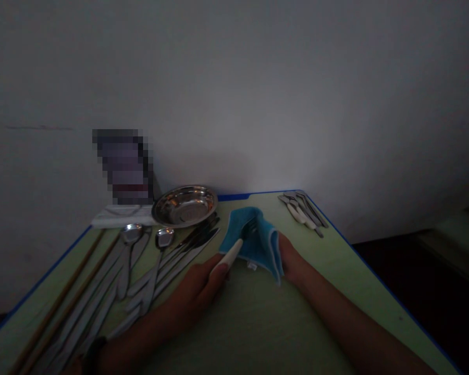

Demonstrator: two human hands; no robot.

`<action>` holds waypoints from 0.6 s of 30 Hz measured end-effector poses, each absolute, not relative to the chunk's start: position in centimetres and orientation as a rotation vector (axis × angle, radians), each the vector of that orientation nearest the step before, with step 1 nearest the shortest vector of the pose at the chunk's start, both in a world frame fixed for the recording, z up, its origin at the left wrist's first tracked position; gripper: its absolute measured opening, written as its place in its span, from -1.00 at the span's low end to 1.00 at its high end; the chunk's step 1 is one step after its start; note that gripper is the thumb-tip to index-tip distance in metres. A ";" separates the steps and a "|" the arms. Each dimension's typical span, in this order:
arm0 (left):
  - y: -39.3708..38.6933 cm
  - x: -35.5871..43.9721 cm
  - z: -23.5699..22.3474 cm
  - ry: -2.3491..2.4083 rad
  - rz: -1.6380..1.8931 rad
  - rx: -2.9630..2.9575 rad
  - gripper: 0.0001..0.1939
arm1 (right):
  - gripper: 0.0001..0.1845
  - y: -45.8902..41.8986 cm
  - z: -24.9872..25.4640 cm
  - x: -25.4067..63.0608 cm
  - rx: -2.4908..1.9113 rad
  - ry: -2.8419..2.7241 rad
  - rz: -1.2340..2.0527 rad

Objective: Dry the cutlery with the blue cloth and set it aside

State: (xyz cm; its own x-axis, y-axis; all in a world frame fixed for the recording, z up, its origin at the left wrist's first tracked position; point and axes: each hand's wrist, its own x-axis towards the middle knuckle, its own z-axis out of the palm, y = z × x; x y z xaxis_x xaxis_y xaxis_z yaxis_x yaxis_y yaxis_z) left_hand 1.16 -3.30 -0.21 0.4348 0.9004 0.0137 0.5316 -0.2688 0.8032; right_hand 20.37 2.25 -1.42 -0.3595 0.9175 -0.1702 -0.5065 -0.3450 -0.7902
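My left hand (197, 289) is closed around the white handle of a fork (238, 245), whose metal tines lie on a blue cloth (258, 239). My right hand (293, 260) grips the right side of that cloth, its fingers tucked under the fabric. Both hands rest on a pale green table (258, 323) with a blue rim. The scene is dim.
A round steel dish (185, 204) stands at the back by the wall. Several spoons, knives and long utensils (148, 260) lie spread at the left. A few white-handled pieces of cutlery (303, 211) lie at the back right. A folded white cloth (121, 216) sits beside the dish.
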 end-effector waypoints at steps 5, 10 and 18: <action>-3.3 1.3 -0.2 1.138 0.573 2.020 -0.68 | -0.66 1.8 -2.0 20.2 -0.860 -0.912 1.678; -3.5 1.4 0.1 1.136 0.543 2.024 -0.67 | -0.75 1.9 -2.6 19.9 -0.892 -0.922 1.632; -3.5 1.3 0.0 1.145 0.565 1.983 -0.67 | -0.77 2.1 -2.4 20.6 -0.972 -1.191 1.521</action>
State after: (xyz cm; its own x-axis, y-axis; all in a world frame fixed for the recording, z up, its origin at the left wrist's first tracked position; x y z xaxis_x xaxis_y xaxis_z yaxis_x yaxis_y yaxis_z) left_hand 1.26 -3.53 0.01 0.4993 0.8664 0.0013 0.5286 -0.3059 0.7918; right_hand 20.61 2.14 -2.43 -0.2432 0.9693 -0.0357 -0.1983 -0.0857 -0.9764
